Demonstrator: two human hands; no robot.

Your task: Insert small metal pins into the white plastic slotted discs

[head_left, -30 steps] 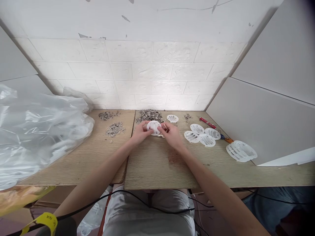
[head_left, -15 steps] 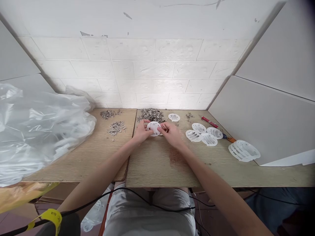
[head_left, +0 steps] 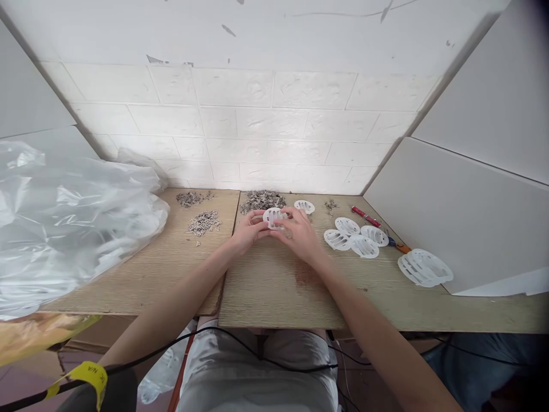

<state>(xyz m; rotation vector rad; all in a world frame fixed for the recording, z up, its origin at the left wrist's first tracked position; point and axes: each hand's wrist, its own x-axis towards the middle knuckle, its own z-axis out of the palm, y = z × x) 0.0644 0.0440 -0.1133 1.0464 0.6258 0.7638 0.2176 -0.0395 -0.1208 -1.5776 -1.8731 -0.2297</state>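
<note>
A round white plastic disc with slots point(head_left: 273, 217) is held up between my two hands, tilted toward me, just in front of a heap of small metal pieces point(head_left: 262, 200). My left hand point(head_left: 250, 230) closes its fingers on the disc's left edge. From the other side my right hand point(head_left: 297, 229) grips the right edge, thumb low and fingers across the face. Another slotted white disc point(head_left: 304, 206) lies just behind my right hand. Whether a small metal piece is between my fingers cannot be made out.
Several white discs point(head_left: 364, 246) lie to the right, with a stack of discs point(head_left: 425, 268) beyond them. A red pen-like tool point(head_left: 365, 216) and an orange-and-blue tool point(head_left: 402, 248) lie by the right panel. Small metal parts point(head_left: 205, 223) and a large plastic bag point(head_left: 77, 223) are at left.
The disc has turned in my hands, so its slots now show more clearly. My right hand has shifted its fingers over the disc's face. The view has moved slightly.
</note>
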